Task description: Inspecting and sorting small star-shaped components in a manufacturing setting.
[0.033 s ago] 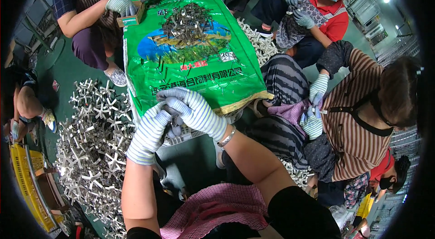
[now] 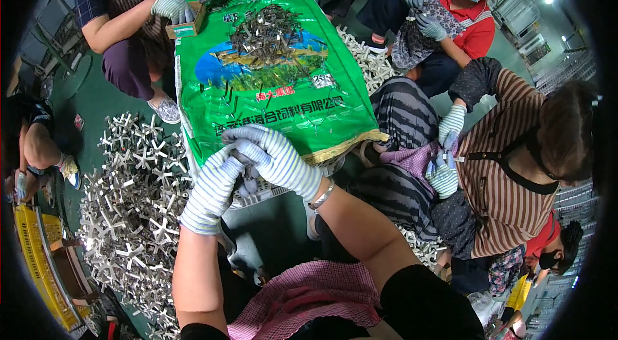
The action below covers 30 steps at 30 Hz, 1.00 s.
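Note:
My left hand [image 2: 215,192] and my right hand [image 2: 277,158] wear white gloves with blue-green stripes and greyed fingertips. They meet in front of me at the near edge of a green printed plastic sack [image 2: 261,131]. Fingers on both sides are bent and pressed together at the tips; whatever they pinch is hidden behind them. Farther along the sack lies a heap of small dark strips [image 2: 267,31]. On the floor to my left spreads a large pile of pale star-shaped pieces with several arms [image 2: 132,211].
Another pile of pale pieces [image 2: 370,63] lies right of the sack. A person in a striped top [image 2: 515,166] sits close at right, a person in red [image 2: 473,24] beyond. At far left a person reaches a small box [image 2: 187,28]. A yellow crate [image 2: 38,256] stands lower left.

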### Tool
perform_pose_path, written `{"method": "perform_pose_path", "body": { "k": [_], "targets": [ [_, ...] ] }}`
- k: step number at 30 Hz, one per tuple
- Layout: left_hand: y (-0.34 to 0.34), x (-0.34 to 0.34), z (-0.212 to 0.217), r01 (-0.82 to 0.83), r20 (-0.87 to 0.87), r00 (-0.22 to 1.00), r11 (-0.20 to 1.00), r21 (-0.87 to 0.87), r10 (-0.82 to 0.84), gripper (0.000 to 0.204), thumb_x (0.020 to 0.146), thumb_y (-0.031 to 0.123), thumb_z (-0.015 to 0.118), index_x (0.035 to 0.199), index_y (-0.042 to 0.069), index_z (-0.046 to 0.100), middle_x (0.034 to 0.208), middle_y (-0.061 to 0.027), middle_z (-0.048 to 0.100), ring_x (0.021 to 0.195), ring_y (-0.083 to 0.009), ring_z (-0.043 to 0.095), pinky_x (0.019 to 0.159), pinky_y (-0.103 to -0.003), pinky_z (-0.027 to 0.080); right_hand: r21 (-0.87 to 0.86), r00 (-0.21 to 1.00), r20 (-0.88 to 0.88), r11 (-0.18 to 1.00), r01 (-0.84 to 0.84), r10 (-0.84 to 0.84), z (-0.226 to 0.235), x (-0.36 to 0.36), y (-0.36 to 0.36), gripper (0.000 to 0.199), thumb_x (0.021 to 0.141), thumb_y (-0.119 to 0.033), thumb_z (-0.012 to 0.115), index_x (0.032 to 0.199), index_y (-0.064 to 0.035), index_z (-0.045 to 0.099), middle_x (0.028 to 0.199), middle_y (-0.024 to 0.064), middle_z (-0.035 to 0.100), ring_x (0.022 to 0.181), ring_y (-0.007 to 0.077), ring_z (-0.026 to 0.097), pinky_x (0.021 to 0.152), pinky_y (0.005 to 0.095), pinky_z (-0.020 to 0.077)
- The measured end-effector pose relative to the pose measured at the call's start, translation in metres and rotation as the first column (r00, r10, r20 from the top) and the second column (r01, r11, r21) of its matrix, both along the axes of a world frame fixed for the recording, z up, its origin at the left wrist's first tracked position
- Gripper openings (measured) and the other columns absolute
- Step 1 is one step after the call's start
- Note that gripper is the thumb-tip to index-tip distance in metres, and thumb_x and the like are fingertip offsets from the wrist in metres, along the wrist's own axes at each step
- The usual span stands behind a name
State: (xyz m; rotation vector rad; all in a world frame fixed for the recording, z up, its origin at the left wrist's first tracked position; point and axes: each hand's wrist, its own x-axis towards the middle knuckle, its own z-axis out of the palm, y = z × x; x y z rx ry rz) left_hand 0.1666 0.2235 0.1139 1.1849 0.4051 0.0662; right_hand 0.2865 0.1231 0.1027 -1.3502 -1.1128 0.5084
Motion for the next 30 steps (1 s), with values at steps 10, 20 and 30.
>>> {"method": "perform_pose_path", "body": {
  "k": [10, 20, 30],
  "targets": [
    [0.004, 0.014, -0.021, -0.402, 0.070, 0.914, 0.915, 0.045, 0.399, 0.027, 0.090, 0.023, 0.049, 0.105, 0.001, 0.055, 0.092, -0.0097, 0.062, 0.079, -0.0151, 0.061, 0.069, -0.026, 0.050, -0.005, 0.818, 0.498, 0.942, 0.335, -0.288, -0.003, 0.012, 0.002, 0.025, 0.086, -0.021, 0.053, 0.103, -0.0055, 0.062, 0.098, 0.0152, 0.062, 0.090, 0.0322, 0.057, 0.081, 0.0410, 0.0451],
    [0.001, 0.011, -0.003, -0.435, 0.115, 0.880, 0.879, -0.194, 0.461, 0.030, 0.090, 0.028, 0.056, 0.109, 0.004, 0.053, 0.080, -0.0054, 0.060, 0.067, -0.0149, 0.060, 0.060, -0.027, 0.052, -0.063, 0.860, 0.296, 0.890, 0.452, -0.416, 0.000, 0.009, -0.002, 0.033, 0.091, -0.033, 0.048, 0.091, -0.0058, 0.067, 0.083, 0.0160, 0.065, 0.076, 0.0320, 0.061, 0.070, 0.0412, 0.0480],
    [0.001, -0.001, 0.003, -0.309, 0.110, 0.926, 0.894, -0.324, 0.360, 0.036, 0.089, 0.030, 0.058, 0.113, 0.004, 0.051, 0.062, 0.0049, 0.038, 0.051, -0.0068, 0.036, 0.046, -0.021, 0.031, -0.173, 0.876, 0.259, 0.873, 0.456, -0.406, 0.006, -0.004, 0.008, 0.029, 0.091, -0.027, 0.052, 0.103, -0.0029, 0.064, 0.087, 0.0196, 0.065, 0.073, 0.0242, 0.065, 0.066, 0.0360, 0.0496]
  ]
}}
